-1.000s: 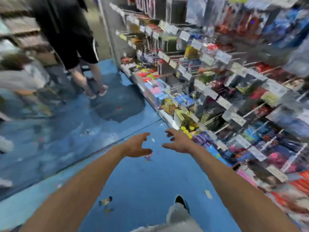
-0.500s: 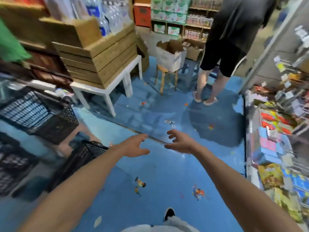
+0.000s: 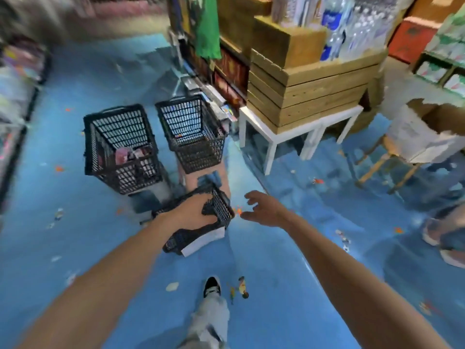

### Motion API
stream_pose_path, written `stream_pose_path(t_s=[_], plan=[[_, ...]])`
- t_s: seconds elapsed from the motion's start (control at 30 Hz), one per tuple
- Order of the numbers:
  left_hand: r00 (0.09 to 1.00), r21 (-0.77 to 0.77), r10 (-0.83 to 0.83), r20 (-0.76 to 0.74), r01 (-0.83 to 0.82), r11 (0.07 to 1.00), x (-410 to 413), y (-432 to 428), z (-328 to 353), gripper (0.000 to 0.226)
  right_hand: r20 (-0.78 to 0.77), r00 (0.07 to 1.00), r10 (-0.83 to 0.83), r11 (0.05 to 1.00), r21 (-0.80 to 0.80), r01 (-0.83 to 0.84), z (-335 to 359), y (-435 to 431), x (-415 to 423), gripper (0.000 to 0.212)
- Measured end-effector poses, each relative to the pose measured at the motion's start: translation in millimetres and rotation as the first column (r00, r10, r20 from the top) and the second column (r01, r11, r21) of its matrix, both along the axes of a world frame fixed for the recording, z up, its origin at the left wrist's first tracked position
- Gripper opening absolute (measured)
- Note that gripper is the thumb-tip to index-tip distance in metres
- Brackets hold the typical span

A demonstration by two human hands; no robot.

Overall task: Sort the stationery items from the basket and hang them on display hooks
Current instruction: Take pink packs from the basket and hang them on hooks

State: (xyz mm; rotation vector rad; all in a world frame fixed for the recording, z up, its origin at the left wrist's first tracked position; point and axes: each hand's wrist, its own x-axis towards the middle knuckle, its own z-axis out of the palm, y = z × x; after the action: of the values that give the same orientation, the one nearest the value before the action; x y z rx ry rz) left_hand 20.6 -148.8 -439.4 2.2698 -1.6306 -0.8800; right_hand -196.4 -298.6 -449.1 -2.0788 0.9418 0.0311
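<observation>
Three black mesh baskets stand on the blue floor. The left basket (image 3: 100, 137) holds pink packets (image 3: 125, 154). What lies in the middle basket (image 3: 201, 152) is too blurred to name. The nearest, low basket (image 3: 221, 206) is tilted, with a white flat item (image 3: 204, 241) at its near side. My left hand (image 3: 191, 212) reaches out over this low basket with its fingers at the rim; whether they touch it is unclear. Just to the right, my right hand (image 3: 264, 210) is spread above the floor and holds nothing. No display hooks are in view.
Wooden crates (image 3: 309, 94) with water bottles sit on a white table (image 3: 302, 127) at the right. Beyond it a cardboard box rests on a wooden stool (image 3: 385, 159). Another person's feet (image 3: 442, 235) are at the far right. Blurred shelves (image 3: 15, 79) line the left.
My view has swung left, away from the hook wall and across the aisle to the baskets. Both arms stay stretched out; my left hand now overlaps the low basket.
</observation>
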Motion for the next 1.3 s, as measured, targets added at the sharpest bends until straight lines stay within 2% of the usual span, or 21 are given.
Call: stream_pose_path(t_s=[0.13, 0.27, 0.37, 0.47, 0.57, 0.63, 0.73, 0.83, 0.97, 1.07, 1.17, 1.3], plan=[[0.996, 0.053, 0.093, -0.003, -0.092, 0.994, 54.2, -19.4, -3.1, 0.068, -0.024, 0.988, 0.152, 0.986, -0.066, -0.153, 1.9, -45.7, 71.8, 0.063], [0.985, 0.066, 0.17, 0.031, -0.171, 0.983, 117.2, -61.2, -4.9, 0.044, 0.012, 0.978, 0.207, 0.977, -0.058, -0.206, 5.1, -98.6, 148.3, 0.059], [0.975, 0.062, 0.22, 0.018, -0.22, 0.973, 158.4, -84.7, -0.4, 0.055, 0.023, 0.974, 0.227, 0.974, -0.008, -0.226, 8.3, -129.9, 205.1, 0.063], [0.94, -0.01, 0.34, 0.021, -0.34, 0.94, 203.1, -99.0, -0.2, 0.038, 0.053, 0.967, 0.249, 0.968, 0.022, -0.25, 8.5, -151.9, 263.8, 0.063], [0.928, 0.029, 0.372, 0.002, -0.372, 0.928, 239.8, -104.3, 7.5, 0.068, 0.061, 0.949, 0.309, 0.944, 0.103, -0.314, 6.6, -163.7, 316.0, 0.053], [0.914, 0.041, 0.405, 0.008, -0.405, 0.913, 264.8, -108.6, 7.1, 0.079, 0.041, 0.939, 0.341, 0.933, 0.11, -0.343, 7.3, -170.9, 346.9, 0.064], [0.865, 0.042, 0.501, -0.01, -0.5, 0.865, 296.6, -117.8, 6.2, 0.079, 0.039, 0.927, 0.373, 0.919, 0.119, -0.375, 8.8, -186.6, 392.6, 0.07], [0.816, 0.05, 0.576, -0.052, -0.574, 0.818, 327.3, -122.0, 5.7, 0.068, 0.061, 0.908, 0.416, 0.894, 0.158, -0.42, 13.1, -201.2, 440.0, 0.065], [0.749, 0.037, 0.662, 0.043, -0.663, 0.748, 364.7, -119.4, 7.4, 0.072, 0.1, 0.888, 0.448, 0.862, 0.213, -0.459, 21.4, -206.3, 498.6, 0.055], [0.682, 0.048, 0.731, 0.012, -0.731, 0.681, 390.9, -117.0, 2.2, 0.075, 0.109, 0.879, 0.464, 0.835, 0.278, -0.475, 20.9, -201.4, 534.3, 0.053], [0.638, 0.083, 0.769, -0.029, -0.765, 0.638, 417.5, -112.3, -5.8, 0.078, 0.088, 0.881, 0.465, 0.818, 0.338, -0.465, 12.7, -191.0, 568.1, 0.05], [0.624, 0.162, 0.78, -0.046, -0.766, 0.622, 462.4, -103.0, -31.9, 0.073, 0.049, 0.907, 0.418, 0.825, 0.397, -0.402, -16.2, -170.9, 618.8, 0.044]])
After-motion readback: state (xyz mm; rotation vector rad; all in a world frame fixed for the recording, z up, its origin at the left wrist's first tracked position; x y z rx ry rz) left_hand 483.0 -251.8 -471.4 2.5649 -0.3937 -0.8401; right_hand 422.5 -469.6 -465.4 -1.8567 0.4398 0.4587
